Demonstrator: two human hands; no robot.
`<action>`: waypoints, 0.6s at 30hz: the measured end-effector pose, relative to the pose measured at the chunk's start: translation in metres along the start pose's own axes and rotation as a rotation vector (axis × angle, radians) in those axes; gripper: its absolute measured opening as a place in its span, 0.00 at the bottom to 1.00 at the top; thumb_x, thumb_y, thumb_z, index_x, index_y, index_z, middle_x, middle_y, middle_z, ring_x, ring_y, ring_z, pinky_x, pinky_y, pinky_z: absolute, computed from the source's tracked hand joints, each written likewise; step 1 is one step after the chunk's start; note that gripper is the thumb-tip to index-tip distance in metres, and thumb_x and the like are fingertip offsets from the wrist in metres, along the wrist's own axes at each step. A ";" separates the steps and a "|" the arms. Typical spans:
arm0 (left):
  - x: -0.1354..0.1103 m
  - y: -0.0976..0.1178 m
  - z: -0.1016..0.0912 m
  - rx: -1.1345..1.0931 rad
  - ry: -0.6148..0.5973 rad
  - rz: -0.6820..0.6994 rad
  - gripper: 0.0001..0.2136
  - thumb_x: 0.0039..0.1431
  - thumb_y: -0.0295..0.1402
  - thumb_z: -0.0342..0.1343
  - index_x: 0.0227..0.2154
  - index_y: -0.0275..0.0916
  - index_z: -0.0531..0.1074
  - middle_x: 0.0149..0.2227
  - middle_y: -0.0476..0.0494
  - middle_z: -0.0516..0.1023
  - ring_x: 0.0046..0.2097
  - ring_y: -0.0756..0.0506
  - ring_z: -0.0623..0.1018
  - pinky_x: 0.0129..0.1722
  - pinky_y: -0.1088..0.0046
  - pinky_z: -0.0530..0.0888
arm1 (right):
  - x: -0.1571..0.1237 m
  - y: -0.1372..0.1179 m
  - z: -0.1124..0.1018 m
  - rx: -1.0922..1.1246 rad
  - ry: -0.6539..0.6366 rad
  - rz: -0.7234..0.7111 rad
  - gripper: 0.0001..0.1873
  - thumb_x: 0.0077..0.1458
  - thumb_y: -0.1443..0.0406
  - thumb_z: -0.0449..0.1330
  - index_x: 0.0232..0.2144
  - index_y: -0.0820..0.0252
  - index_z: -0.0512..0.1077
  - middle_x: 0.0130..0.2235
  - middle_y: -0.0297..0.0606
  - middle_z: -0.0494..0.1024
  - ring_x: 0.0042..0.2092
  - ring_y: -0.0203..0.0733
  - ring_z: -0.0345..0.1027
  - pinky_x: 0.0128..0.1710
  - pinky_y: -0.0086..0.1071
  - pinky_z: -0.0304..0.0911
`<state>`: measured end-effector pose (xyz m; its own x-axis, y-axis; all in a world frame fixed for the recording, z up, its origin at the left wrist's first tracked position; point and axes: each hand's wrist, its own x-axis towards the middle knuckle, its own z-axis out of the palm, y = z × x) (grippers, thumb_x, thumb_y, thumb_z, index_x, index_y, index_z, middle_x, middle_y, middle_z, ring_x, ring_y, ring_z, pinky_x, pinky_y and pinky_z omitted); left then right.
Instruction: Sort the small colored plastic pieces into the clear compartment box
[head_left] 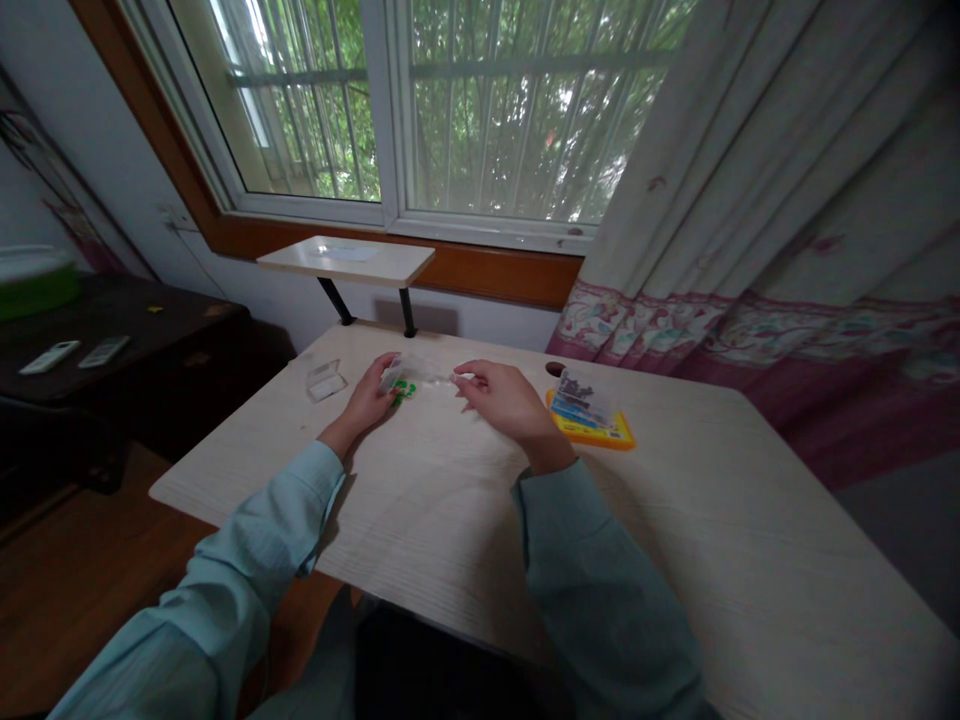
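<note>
My left hand [369, 397] is closed around the left end of a clear plastic package [424, 370], held just over the table. Whether it is a bag or a thin case I cannot make out. Small green pieces [403, 390] show at its lower left, close to my left fingertips. At the package's right end, my right hand [501, 397] is closed in a pinch, thumb and fingers together on its edge. A small clear plastic box [325, 382] lies on the table to the left of my left hand.
The pale wooden table [720, 500] has a raised shelf [352, 258] at its back. Right of my right hand, a clear sheet with dark and blue shapes [581, 402] rests on a yellow case [611, 432]. Remote controls [105, 350] lie on a dark cabinet at left.
</note>
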<state>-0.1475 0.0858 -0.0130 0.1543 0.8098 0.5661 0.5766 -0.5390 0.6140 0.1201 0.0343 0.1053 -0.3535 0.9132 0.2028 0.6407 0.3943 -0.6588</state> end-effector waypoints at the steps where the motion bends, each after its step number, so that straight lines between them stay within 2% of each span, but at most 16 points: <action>1: 0.000 0.001 0.000 0.000 0.000 0.001 0.28 0.52 0.26 0.54 0.58 0.40 0.57 0.57 0.37 0.65 0.58 0.40 0.66 0.61 0.55 0.62 | 0.000 -0.001 -0.001 0.000 0.001 0.002 0.15 0.62 0.57 0.55 0.46 0.56 0.75 0.38 0.40 0.81 0.34 0.38 0.76 0.36 0.30 0.68; 5: 0.000 -0.003 0.004 -0.108 0.072 -0.039 0.27 0.52 0.28 0.57 0.57 0.40 0.60 0.57 0.37 0.66 0.58 0.40 0.67 0.62 0.56 0.61 | -0.001 -0.003 -0.003 -0.009 0.005 -0.005 0.15 0.62 0.58 0.55 0.46 0.56 0.75 0.38 0.41 0.81 0.34 0.39 0.76 0.37 0.30 0.68; 10: 0.005 -0.014 0.006 -0.625 0.274 -0.268 0.32 0.50 0.29 0.61 0.57 0.48 0.56 0.52 0.42 0.71 0.56 0.44 0.72 0.60 0.57 0.65 | 0.001 0.002 0.000 -0.014 0.011 -0.020 0.15 0.62 0.56 0.55 0.45 0.56 0.75 0.38 0.41 0.81 0.35 0.39 0.76 0.37 0.30 0.68; 13: 0.009 -0.014 0.003 -0.854 0.373 -0.382 0.32 0.49 0.29 0.64 0.56 0.49 0.57 0.49 0.44 0.74 0.52 0.47 0.75 0.58 0.61 0.66 | 0.002 0.004 0.001 -0.012 0.010 -0.019 0.16 0.62 0.56 0.54 0.46 0.55 0.74 0.38 0.41 0.81 0.35 0.39 0.76 0.37 0.30 0.68; 18: 0.012 -0.008 0.000 -1.033 0.410 -0.506 0.22 0.52 0.37 0.63 0.49 0.45 0.63 0.46 0.43 0.76 0.48 0.46 0.78 0.51 0.63 0.73 | 0.000 0.002 0.000 -0.014 0.004 -0.004 0.16 0.62 0.56 0.55 0.46 0.55 0.75 0.38 0.40 0.81 0.35 0.39 0.76 0.37 0.30 0.68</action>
<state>-0.1499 0.0996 -0.0114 -0.2751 0.9491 0.1533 -0.4399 -0.2661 0.8577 0.1212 0.0352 0.1044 -0.3532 0.9121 0.2080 0.6486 0.3990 -0.6482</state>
